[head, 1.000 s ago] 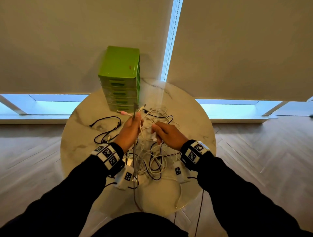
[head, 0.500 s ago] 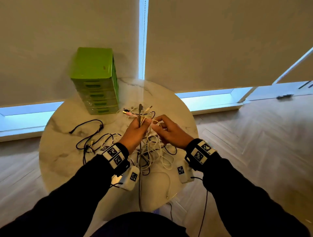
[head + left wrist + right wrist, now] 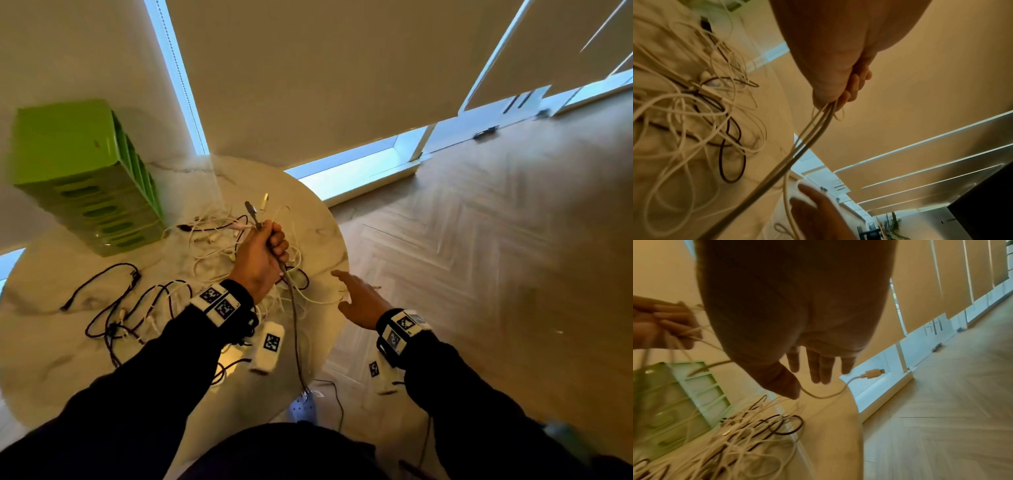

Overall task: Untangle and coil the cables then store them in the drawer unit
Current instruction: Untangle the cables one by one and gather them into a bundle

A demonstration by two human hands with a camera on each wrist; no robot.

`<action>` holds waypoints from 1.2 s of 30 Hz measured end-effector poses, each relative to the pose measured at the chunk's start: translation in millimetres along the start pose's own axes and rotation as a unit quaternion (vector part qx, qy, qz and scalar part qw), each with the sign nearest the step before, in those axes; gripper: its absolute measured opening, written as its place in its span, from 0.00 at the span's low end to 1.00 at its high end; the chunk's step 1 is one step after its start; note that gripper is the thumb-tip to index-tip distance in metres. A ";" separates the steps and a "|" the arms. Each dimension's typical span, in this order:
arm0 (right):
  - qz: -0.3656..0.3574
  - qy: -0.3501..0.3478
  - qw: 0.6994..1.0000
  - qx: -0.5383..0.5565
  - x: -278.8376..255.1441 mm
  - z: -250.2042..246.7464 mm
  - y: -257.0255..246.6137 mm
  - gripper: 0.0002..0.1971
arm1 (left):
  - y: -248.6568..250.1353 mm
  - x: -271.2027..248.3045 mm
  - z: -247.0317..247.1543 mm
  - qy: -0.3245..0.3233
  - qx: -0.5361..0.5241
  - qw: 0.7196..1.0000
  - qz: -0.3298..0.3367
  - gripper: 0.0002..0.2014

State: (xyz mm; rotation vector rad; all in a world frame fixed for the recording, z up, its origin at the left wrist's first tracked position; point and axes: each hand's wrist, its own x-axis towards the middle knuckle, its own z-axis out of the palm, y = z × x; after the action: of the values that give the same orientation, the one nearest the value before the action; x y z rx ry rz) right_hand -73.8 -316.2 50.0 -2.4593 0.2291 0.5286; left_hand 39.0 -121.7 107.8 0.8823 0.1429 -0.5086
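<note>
Right hand (image 3: 359, 303) drawn away from the bundle, fingers now spread, nothing held | grey cable (image 3: 294, 318) clenched in left hand (image 3: 262, 260), tangled cables (image 3: 219, 246) beneath fingers | green drawer unit (image 3: 85, 178) beyond, leftward

A green drawer unit (image 3: 85, 178) stands upright at the far left, its drawers shut. White and dark cables (image 3: 219, 246) lie tangled in the middle of the surface, and a black cable (image 3: 102, 291) sprawls loose to their left. A grey cable (image 3: 291, 308) rises from the tangle, its plug uppermost.
</note>
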 end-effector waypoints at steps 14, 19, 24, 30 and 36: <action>-0.082 0.059 0.985 0.139 -30.8 -9.2 -44.0 0.12 | -39.8 5.0 5.7 0.014 0.258 0.965 0.044 0.14; -0.054 0.040 0.976 0.209 -31.4 -16.2 -49.9 0.18 | -32.1 4.2 9.3 0.022 0.208 0.977 0.042 0.14; -0.019 0.018 0.937 0.349 -25.7 -18.0 -58.6 0.14 | -16.2 -1.1 10.8 0.042 0.141 0.989 0.024 0.17; -0.084 0.083 0.925 0.360 -18.4 -22.1 -64.2 0.13 | -5.3 6.3 -10.8 0.094 0.160 0.982 0.033 0.19; -0.096 0.140 0.914 0.368 -10.6 -22.0 -60.1 0.10 | -3.4 8.3 -24.3 0.149 0.264 0.948 0.096 0.19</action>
State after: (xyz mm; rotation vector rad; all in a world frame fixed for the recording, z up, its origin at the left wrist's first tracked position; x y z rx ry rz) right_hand -59.5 -280.7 102.5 -1.7742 0.2426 -0.0201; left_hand 46.7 -107.9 87.2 1.4831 0.1977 -0.2243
